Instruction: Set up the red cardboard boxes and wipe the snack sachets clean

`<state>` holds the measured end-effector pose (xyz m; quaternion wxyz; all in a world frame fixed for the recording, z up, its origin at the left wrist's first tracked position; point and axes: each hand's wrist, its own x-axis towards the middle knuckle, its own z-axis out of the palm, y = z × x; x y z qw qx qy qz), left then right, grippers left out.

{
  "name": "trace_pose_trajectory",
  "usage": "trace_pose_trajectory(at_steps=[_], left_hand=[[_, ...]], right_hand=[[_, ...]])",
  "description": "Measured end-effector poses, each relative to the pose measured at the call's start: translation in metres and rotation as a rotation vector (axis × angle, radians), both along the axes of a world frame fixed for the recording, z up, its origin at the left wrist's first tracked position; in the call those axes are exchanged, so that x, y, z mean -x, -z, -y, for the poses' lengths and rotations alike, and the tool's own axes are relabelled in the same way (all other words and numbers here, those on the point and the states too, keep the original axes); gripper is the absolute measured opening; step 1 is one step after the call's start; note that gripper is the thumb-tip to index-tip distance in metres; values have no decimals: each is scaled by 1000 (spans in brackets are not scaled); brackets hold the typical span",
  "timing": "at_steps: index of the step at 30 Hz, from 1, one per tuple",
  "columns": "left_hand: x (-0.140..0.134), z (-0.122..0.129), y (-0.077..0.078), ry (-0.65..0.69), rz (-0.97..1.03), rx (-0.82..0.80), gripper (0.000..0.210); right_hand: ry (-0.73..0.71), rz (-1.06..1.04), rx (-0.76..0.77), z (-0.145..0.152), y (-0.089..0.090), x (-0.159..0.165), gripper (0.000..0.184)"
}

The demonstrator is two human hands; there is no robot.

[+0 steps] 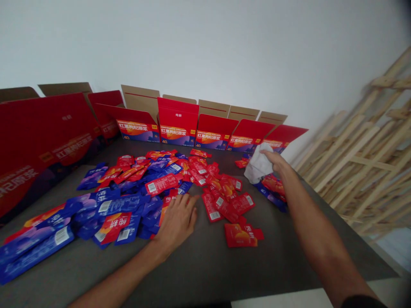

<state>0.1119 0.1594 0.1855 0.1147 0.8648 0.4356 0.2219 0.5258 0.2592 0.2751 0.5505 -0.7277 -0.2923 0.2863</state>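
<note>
My right hand (273, 159) pinches a crumpled white cloth (257, 166) at the far right of the table. The cloth hangs over a small heap of red and blue pouches (273, 188). With its fingers stretched out and slightly apart, my left hand (179, 220) lies at the right edge of a large pile of blue pouches (147, 209), touching a red-orange pouch (165, 206). Right of that hand, several red pouches (226, 201) lie loosely spread. One red pouch (241, 235) sits apart, nearer the front.
Red and blue cartons (178, 128) with raised flaps line the back of the dark grey table (205, 273). Larger red cartons (48, 145) stand on the left. A white wall rises behind, and stacked wooden frames (362, 167) stand beyond the table's right edge.
</note>
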Motion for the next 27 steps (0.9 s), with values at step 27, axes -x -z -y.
trace_pose_trajectory(at_steps=[27], left_hand=[[9,-8,-12,-197,-43,83,73]], right_hand=[[-284,27,-301,79,67,151,43]])
